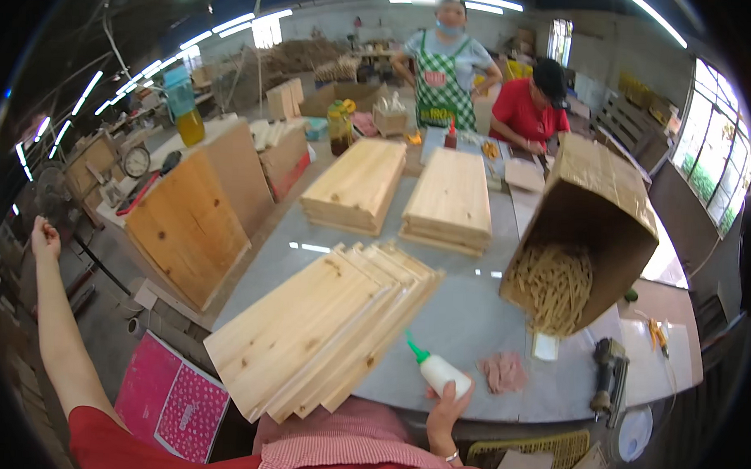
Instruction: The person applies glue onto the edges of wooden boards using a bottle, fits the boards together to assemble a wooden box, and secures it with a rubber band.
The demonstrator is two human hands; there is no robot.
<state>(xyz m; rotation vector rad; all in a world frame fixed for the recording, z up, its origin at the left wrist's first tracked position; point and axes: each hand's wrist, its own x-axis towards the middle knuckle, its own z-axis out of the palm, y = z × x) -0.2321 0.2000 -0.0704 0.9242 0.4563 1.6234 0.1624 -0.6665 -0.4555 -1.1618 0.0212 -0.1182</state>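
Note:
My right hand (445,412) is wrapped round a white squeeze glue bottle (443,374) with a green nozzle, tilted up to the left at the table's near edge. Far out to the left, my left hand (46,238) is raised with its fingers curled; whether anything is in it is too small to tell. A fanned stack of pine boards (306,327) lies in front of me, its near corner over the table edge, with wet-looking pale strips along some board edges. Beside the bottle lies a crumpled pink cloth (501,373).
Two neat board stacks (356,184) (450,196) stand farther back on the grey table (464,300). To the right, a tilted cardboard box (596,184) holds thin wooden strips; a nail gun (609,379) lies nearby. Two people (448,63) (530,108) are across the table.

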